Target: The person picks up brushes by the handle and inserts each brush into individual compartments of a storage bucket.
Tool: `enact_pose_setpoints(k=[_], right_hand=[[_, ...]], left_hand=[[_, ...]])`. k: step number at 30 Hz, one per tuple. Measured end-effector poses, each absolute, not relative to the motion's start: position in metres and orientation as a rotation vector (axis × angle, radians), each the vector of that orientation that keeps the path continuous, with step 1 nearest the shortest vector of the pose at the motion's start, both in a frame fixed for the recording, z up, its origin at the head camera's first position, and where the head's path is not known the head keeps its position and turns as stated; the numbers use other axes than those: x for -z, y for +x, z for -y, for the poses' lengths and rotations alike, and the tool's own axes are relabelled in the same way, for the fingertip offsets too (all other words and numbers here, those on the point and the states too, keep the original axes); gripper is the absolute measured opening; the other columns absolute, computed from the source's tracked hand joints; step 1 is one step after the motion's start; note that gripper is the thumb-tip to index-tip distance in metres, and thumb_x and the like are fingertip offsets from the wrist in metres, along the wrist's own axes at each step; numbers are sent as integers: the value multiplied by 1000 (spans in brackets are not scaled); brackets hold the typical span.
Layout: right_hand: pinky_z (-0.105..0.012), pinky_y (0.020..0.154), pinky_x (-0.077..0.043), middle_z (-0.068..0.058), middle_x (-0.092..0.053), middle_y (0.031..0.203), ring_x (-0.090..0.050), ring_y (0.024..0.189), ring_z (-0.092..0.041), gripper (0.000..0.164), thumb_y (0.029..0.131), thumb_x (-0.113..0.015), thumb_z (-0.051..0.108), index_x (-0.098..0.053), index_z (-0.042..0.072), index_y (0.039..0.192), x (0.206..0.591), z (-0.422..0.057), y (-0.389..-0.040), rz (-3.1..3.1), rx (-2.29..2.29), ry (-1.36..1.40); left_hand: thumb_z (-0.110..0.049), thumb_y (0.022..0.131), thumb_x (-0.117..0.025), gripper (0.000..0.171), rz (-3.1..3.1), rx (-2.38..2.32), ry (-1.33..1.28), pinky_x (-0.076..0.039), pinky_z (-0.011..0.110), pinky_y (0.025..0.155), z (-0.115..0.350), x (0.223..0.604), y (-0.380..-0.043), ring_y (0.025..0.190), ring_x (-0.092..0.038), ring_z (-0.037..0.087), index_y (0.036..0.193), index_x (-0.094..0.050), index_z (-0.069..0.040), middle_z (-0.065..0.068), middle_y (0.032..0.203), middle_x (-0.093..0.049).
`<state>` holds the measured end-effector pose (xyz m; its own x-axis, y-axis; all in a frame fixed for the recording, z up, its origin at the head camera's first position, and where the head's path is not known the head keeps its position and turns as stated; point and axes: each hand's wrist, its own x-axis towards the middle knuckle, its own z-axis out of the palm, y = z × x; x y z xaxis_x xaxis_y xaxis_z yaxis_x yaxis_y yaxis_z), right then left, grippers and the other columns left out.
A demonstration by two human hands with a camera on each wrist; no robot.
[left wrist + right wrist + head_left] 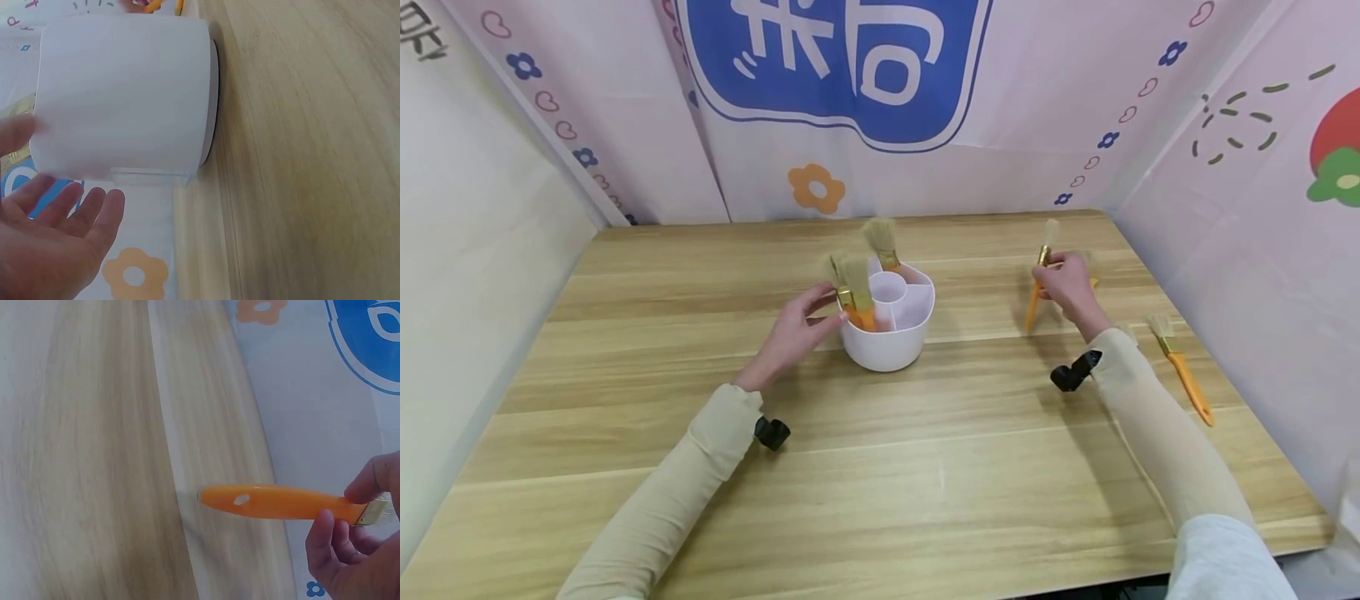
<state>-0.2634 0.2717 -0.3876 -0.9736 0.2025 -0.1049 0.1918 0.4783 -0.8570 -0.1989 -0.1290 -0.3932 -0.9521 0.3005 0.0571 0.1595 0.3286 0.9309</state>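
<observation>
Over table (865,483), left hand (792,332) spread at caddy (886,350), right hand (1070,287) pinching brush (281,502)

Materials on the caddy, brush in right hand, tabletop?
Compartmented caddy: likely plastic, satin white; smooth, even wall.
Held paintbrush's handle: probably orange plastic, maybe lacquered wood; smooth, soft sheen.
Ferrule: apparently brass-coloured metal; it shines.
Bristles: pale, natural or synthetic unclear.
Tabletop: wood or laminate, low sheen; grain shows, can't tell which.

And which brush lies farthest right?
Orange-handled brush lying right of the right sleeve; others are further left, in the white holder or by the right hand.
</observation>
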Motion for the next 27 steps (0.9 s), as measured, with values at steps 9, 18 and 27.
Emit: enact_pose_setpoints(k=[9,18,27], right_hand=[[-13,61,-54,-3,-44,100,-52,76,-4,49,86,-44,8,-31,-9,131,387,-267,-262,2566,-1788,-320],[-17,66,-56,-5,-40,99,-50,81,-9,43,89,-46,5,-27,-1,127,377,-257,-255,2479,-1996,-221],[-21,68,-58,-6,-40,93,-51,77,-9,23,90,-49,3,-35,9,107,364,-242,-245,2380,-2133,-167]], left_hand=[[-15,91,-59,54,-2442,-1736,462,-44,45,105,128,395,-201,132,-43,34,139,-38,-1,18,144,-41],[-25,90,-62,63,-2444,-1689,436,-44,46,104,128,398,-202,134,-41,32,143,-34,-7,13,149,-36],[-21,89,-62,62,-2447,-1704,429,-43,45,105,126,395,-200,133,-41,34,143,-34,-4,16,148,-37]])
